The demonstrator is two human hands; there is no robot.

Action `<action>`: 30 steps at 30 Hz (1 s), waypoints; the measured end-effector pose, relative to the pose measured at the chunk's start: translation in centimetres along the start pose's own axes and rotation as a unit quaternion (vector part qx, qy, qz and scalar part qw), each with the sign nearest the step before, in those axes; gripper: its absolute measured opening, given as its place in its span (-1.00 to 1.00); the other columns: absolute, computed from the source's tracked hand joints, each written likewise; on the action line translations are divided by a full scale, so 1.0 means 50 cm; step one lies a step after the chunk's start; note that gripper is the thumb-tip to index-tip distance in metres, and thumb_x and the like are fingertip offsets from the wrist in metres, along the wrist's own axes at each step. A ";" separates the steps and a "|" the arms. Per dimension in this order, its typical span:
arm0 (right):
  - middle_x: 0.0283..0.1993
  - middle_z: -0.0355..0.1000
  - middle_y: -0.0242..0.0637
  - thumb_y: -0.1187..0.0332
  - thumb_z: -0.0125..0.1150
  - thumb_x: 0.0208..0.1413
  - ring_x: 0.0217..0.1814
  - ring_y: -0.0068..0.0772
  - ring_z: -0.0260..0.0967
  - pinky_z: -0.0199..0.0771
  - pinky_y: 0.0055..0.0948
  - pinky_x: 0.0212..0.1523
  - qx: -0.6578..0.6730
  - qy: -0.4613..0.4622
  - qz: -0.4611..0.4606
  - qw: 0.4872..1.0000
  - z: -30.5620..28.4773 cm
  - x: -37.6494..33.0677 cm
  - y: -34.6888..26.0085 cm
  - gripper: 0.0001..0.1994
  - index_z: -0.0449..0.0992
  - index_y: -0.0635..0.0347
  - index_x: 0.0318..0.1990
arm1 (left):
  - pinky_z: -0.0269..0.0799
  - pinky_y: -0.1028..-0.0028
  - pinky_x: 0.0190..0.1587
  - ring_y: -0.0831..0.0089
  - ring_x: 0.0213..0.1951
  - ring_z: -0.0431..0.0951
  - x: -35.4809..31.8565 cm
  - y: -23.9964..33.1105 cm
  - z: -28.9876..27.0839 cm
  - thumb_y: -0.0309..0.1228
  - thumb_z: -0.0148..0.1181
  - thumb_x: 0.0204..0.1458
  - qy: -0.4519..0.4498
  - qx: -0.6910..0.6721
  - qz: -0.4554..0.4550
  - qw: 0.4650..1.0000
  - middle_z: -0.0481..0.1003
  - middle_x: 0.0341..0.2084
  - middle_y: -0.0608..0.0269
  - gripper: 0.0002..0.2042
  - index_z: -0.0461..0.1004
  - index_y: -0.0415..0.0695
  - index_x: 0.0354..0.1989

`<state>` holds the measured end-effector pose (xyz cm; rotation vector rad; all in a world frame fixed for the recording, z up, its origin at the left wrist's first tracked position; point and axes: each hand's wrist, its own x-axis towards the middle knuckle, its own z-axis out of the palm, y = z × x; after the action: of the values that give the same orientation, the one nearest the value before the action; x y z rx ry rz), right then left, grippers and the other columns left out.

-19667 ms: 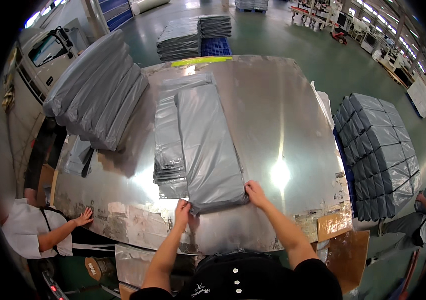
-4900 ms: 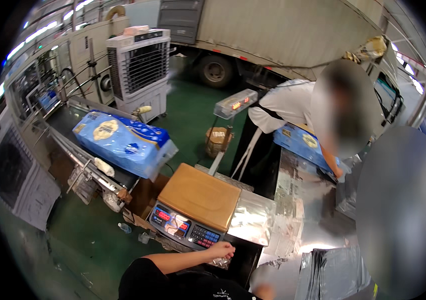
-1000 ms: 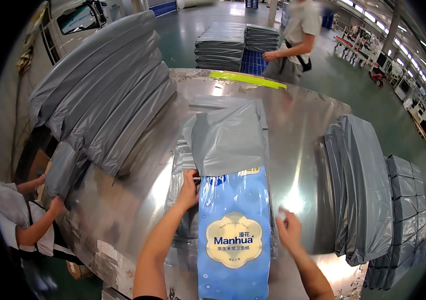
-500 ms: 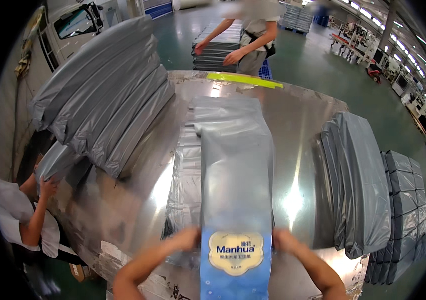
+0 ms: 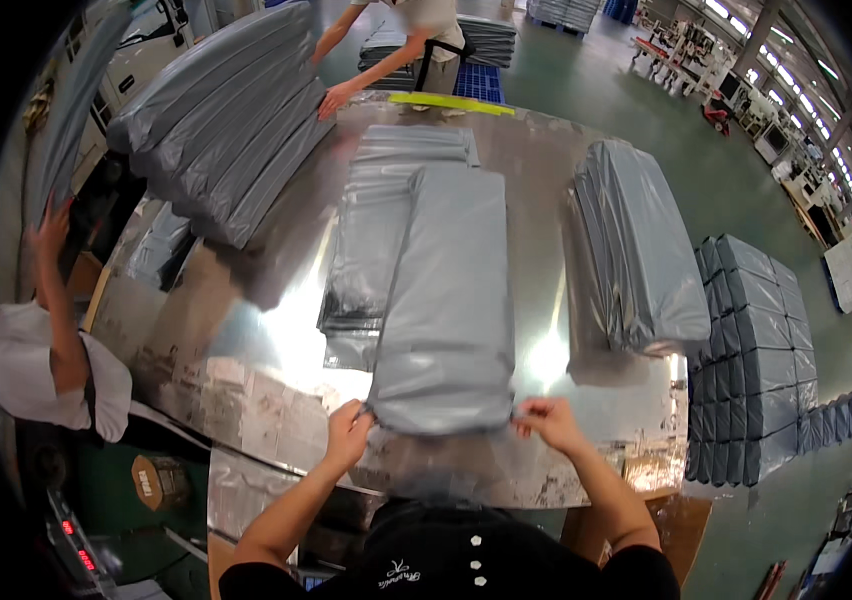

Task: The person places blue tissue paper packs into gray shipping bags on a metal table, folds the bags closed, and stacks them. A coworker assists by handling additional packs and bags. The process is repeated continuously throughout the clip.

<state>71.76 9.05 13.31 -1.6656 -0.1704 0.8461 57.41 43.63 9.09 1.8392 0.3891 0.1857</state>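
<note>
A long grey plastic bag, filled out into a block, lies lengthwise in front of me on the metal table. My left hand is closed on its near left corner. At the near right corner, my right hand pinches the bag's edge between its fingers. Grey plastic covers the whole visible top, and whatever is inside is hidden. Partly under the bag and to its left lies a flat stack of grey bags.
The metal table carries leaning grey packs at far left and more grey packs at right. Bundled packs stand beyond its right edge. One co-worker reaches across the far side; another stands at left.
The blue printed near end is out of sight, with grey plastic there now. My hands have moved to the bag's near corners. The far co-worker has reached the leaning packs; the left one's arm is raised.
</note>
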 end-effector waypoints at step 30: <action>-0.37 0.53 -0.19 0.21 0.19 -0.04 -0.32 -0.14 0.49 0.47 -0.26 -0.28 -0.498 -0.090 -0.140 0.851 0.225 0.075 0.193 -0.81 0.57 0.09 -0.35 | 0.46 0.55 -0.23 0.50 -0.30 0.55 -0.156 -0.230 0.107 -0.49 0.24 0.02 -0.069 -0.189 -0.116 0.973 0.55 -0.34 0.18 -0.79 0.47 -0.32 -0.19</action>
<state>64.51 17.19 2.61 -2.4173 -1.1155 0.7155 49.92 38.98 -2.90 1.4109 0.4348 -0.0290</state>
